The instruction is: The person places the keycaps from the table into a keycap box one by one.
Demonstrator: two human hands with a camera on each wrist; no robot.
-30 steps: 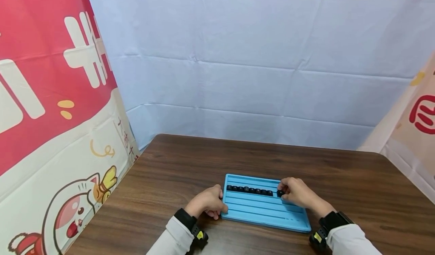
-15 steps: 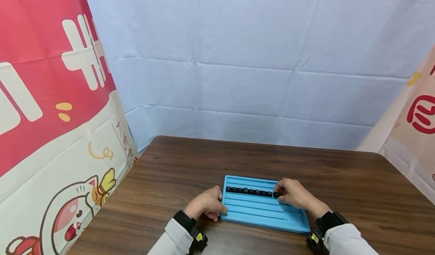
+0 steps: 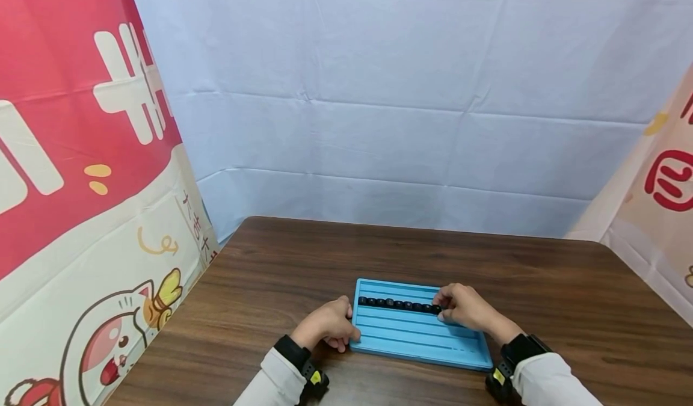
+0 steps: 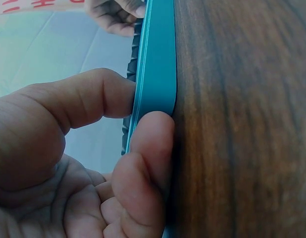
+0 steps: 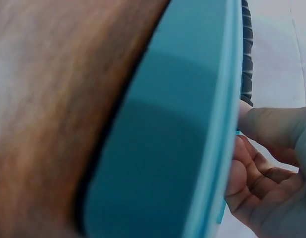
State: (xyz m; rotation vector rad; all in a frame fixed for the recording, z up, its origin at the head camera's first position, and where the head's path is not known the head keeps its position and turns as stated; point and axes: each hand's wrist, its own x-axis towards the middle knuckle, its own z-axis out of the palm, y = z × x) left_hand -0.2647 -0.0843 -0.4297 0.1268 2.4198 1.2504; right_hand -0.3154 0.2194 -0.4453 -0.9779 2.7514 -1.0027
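Note:
A light blue grooved tray [image 3: 411,334] lies on the table, slightly turned. Along one of its upper grooves runs a row of small black keycaps [image 3: 390,303]. My left hand [image 3: 327,323] grips the tray's left edge near the front corner; in the left wrist view the thumb [image 4: 113,94] lies over the rim and curled fingers press the side wall. At the row's right end my right hand [image 3: 468,310] pinches the last black keycap [image 3: 436,310], right up against its neighbour. The right wrist view shows this hand behind the tray wall [image 5: 163,148], which hides the pinched keycap.
Dark wood-grain table [image 3: 271,273] surrounds the tray. A pale blue cloth [image 3: 379,93] hangs behind its far edge. Printed banners stand on both sides, a red and cream one [image 3: 108,225] at left and a pinkish one [image 3: 649,213] at right.
My right hand has slid left along the groove with the keycap, and the gap between it and the row has shut. The left hand keeps its place on the tray's edge.

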